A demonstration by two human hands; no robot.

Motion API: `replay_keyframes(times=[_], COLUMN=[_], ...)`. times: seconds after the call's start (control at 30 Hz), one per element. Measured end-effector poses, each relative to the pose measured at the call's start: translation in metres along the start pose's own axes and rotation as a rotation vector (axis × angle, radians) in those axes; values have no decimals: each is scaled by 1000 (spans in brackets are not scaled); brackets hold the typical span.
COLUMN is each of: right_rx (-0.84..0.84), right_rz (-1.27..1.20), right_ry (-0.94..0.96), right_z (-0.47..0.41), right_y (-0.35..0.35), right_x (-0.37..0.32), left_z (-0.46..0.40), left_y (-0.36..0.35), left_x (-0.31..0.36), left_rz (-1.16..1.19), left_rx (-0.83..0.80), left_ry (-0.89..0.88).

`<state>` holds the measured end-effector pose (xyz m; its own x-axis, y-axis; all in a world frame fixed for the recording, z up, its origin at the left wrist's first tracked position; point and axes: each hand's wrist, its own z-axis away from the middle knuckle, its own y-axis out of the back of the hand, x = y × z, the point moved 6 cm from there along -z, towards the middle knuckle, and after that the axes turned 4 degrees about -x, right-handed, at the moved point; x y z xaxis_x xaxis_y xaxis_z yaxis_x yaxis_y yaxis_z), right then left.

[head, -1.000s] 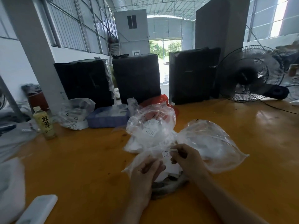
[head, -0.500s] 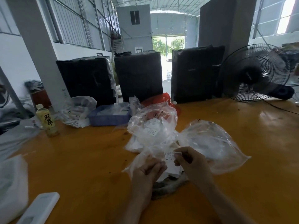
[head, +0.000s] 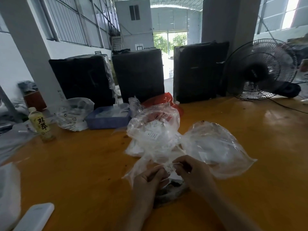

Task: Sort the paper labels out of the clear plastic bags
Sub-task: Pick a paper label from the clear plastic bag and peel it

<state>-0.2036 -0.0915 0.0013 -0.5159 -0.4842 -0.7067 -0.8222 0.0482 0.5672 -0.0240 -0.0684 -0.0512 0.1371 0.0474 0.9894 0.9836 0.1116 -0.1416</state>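
- The paper label (head: 169, 167) is a small white slip, light and limp by the look of it, easy to crease or tear; it is best taken by its edges with the fingertips.
- The clear bag (head: 143, 169) under the hands is thin, soft film, likely slippery and clingy, so one hand should hold it down.
- The label sits between the two hands, just above the bag on the orange table (head: 250, 189).
- The right hand (head: 194, 174) pinches the label's right end with curled fingers.
- The left hand (head: 148, 182) is curled close at the label's left end; whether it grips the label, the bag film, or both is hard to tell.
- More bags (head: 155, 129) with labels inside lie just beyond.
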Motion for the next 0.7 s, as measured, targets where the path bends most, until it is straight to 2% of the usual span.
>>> replay_keyframes(times=[0.23, 0.43, 0.6, 0.7], right_rx=[-104, -33, -31, -85], right_rz=[-48, -183, -145, -69], right_ry=[17, -146, -120, -73], right_z=[0, 0, -1, -1], right_y=[-8, -7, -9, -14], right_x=[-3, 7, 5, 1], left_z=[3, -3, -3, -3], left_y=[-1, 4, 2, 3], left_x=[5, 0, 4, 3], left_rz=[-95, -127, -122, -133], left_rx=[28, 69, 74, 78], left_ry=[-19, -10, -25, -28])
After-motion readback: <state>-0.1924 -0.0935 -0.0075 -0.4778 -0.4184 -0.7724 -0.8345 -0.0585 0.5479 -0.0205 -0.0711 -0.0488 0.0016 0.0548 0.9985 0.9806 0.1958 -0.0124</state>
